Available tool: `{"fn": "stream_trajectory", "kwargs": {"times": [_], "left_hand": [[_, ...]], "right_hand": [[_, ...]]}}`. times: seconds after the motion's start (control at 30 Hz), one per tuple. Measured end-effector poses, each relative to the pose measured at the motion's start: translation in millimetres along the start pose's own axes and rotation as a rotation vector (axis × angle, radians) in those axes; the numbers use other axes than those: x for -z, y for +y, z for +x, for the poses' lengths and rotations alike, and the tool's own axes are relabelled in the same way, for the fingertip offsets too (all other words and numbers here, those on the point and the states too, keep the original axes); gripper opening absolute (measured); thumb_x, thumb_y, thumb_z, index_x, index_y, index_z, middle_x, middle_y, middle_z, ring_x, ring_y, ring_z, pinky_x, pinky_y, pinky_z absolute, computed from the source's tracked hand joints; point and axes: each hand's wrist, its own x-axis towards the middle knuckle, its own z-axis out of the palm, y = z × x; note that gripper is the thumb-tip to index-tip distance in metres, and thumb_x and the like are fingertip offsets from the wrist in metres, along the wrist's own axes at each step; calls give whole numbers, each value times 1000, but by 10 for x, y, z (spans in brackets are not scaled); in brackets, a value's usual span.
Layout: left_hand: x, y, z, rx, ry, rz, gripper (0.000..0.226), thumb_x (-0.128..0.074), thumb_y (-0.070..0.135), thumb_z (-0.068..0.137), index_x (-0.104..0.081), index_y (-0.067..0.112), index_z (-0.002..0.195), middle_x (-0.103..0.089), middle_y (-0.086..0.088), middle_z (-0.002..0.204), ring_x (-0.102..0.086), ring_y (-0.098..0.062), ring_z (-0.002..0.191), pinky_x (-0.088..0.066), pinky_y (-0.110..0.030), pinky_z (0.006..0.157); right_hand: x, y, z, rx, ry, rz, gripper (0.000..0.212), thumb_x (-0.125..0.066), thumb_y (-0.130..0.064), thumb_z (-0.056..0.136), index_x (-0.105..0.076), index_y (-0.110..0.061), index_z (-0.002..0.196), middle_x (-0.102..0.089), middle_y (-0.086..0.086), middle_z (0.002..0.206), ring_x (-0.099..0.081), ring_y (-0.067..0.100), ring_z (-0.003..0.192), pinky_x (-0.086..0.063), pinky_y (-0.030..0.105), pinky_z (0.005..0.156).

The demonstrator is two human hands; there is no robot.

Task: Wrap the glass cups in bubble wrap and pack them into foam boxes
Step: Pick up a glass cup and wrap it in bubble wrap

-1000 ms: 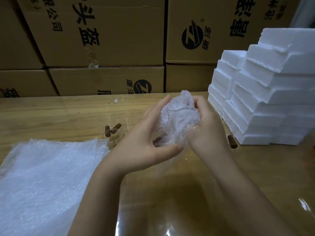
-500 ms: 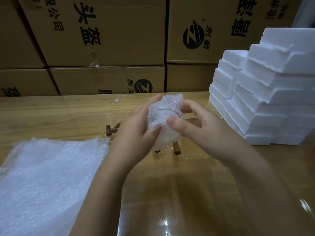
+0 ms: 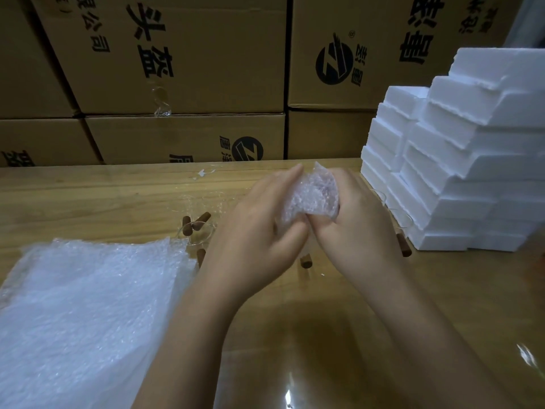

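A cup bundled in bubble wrap (image 3: 312,199) is held above the wooden table (image 3: 88,202) between both hands. My left hand (image 3: 256,231) cups its left side, fingers reaching up over the wrap. My right hand (image 3: 354,222) grips the right side, thumb pressed into the wrap's lower edge. The glass inside is hidden by the wrap. Unwrapped clear glass cups with brown wooden handles (image 3: 196,224) stand on the table just left of my hands. A stack of bubble wrap sheets (image 3: 88,305) lies at the lower left.
Stacks of white foam boxes (image 3: 460,172) rise at the right on the table. Another wooden handle (image 3: 403,245) shows by the foam stack. Large cardboard cartons (image 3: 182,69) wall off the back. A glossy film covers the near table surface.
The hands have turned the bundle and closed tighter around it; my right hand shifted from pinching the wrap's front to gripping its right side, and the bundle moved slightly right.
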Motion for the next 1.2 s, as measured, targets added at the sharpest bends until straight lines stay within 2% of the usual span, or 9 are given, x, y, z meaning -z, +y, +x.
{"fn": "stream_trajectory", "kwargs": {"times": [0.17,0.23,0.4,0.5,0.63,0.77,0.9,1.0,1.2], "left_hand": [[-32,-19,7,44,44,75,58,-49,13,91,-34,19,147,-43,5,146,-46,-12,116,-37,-16,91],[-31,-49,15,72,102,71,57,-50,8,90,-37,17,145,-47,1,143,-43,-10,116,-30,-1,85],[1,-77,54,210,275,-212,44,-50,1,89,-59,31,120,-64,18,78,-58,4,70,-41,-8,53],[-40,-18,69,256,361,-450,46,-46,-1,81,-57,42,95,-65,25,77,-61,5,71,-44,-11,55],[-128,46,68,322,308,-582,35,-50,11,79,-59,35,103,-66,21,85,-61,3,75,-45,-11,56],[-85,39,45,258,132,-322,33,-62,23,85,-51,37,114,-62,26,97,-59,5,80,-45,-12,55],[-57,101,0,15,147,192,80,-71,16,73,-35,21,144,-53,4,129,-56,-10,66,-41,-20,43],[-78,182,-5,-13,162,322,75,-72,0,65,-47,3,136,-65,-11,113,-57,-20,58,-22,-14,41],[-90,106,25,176,103,216,59,-40,25,81,-39,12,139,-63,-1,81,-55,-17,59,-29,-25,44]], "right_hand": [[-37,-37,-10,49,22,-53,33,-61,-33,82,-53,-23,113,-48,-15,97,-52,11,77,-42,27,59],[-16,-38,-3,46,-57,69,39,-59,-39,85,-49,-27,120,-48,-16,104,-53,5,82,-46,25,63],[-17,-66,-34,-116,-330,263,77,-53,-63,75,-21,-44,142,-48,-24,127,-57,-6,97,-54,26,75],[-120,-101,-69,-164,-299,317,67,-56,-57,81,-29,-40,140,-63,-21,101,-63,-5,80,-57,28,71],[-150,-65,-43,-165,-130,270,38,-55,-37,89,-41,-34,125,-63,-17,87,-61,-2,70,-50,17,56],[-48,13,14,-105,-60,72,32,-53,-23,90,-44,-29,120,-57,-12,79,-57,8,68,-45,30,52],[24,8,14,-19,-14,-222,36,-59,-17,82,-46,-26,114,-46,-14,75,-49,16,67,-32,27,50],[42,-50,-11,56,39,-320,41,-64,-14,77,-50,-22,114,-45,-13,80,-44,15,68,-25,24,49],[57,-87,-16,264,160,-323,49,-67,-12,66,-59,-8,114,-64,6,92,-60,26,77,-36,27,61]]}}
